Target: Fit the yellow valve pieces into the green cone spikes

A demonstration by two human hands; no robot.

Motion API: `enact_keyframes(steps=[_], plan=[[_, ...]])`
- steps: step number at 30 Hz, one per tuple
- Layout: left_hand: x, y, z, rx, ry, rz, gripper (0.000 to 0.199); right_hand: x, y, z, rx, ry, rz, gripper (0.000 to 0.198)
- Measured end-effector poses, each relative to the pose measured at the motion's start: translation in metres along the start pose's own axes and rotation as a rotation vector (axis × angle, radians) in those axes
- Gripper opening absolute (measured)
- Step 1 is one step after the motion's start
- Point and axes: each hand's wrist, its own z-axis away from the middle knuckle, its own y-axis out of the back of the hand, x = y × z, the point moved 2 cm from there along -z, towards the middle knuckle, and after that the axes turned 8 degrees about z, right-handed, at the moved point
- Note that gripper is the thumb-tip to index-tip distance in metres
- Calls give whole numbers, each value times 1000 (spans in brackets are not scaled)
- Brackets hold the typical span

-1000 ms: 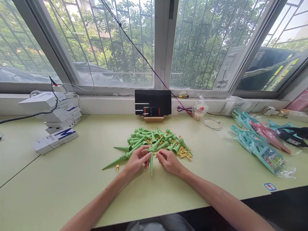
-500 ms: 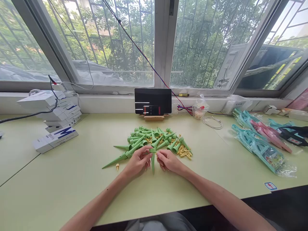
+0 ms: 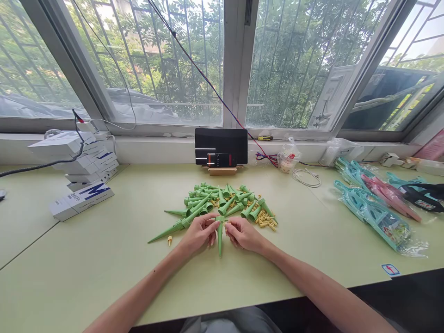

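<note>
My left hand [image 3: 199,235] is closed on a green plastic spike [image 3: 220,240], its ribbed cap end up and its tip pointing down toward me. Close by on the right, my right hand [image 3: 244,235] pinches with thumb and forefinger; a bit of a small yellow plug shows at the fingertips, mostly hidden. Just beyond both hands lies a heap of green spikes [image 3: 227,206] with capped ends. Loose yellow plugs [image 3: 266,219] are scattered at the heap's right side. One single yellow plug [image 3: 169,240] lies apart, left of my left hand.
A phone [image 3: 222,160] leans on a black tablet [image 3: 222,138] at the back. White boxes [image 3: 81,201] are stacked at left. Bagged turquoise and pink plastic items [image 3: 369,208] lie at right, near a coiled white cable [image 3: 307,178] and a plastic bag [image 3: 288,157].
The spike in my left hand has come slightly lower, its tip nearer to me. Both hands stay close together, and the heap is unchanged.
</note>
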Motion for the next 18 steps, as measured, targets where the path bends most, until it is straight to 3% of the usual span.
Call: enact_keyframes(steps=[7, 12, 18], plan=[[4, -5, 3, -3, 78, 184, 36, -6, 3, 4, 165, 229, 377, 32], [6, -4, 3, -28, 193, 325, 37, -2, 0, 7, 197, 388, 580, 29], [6, -5, 3, -45, 169, 319, 35, 0, -1, 8, 233, 472, 659, 31]])
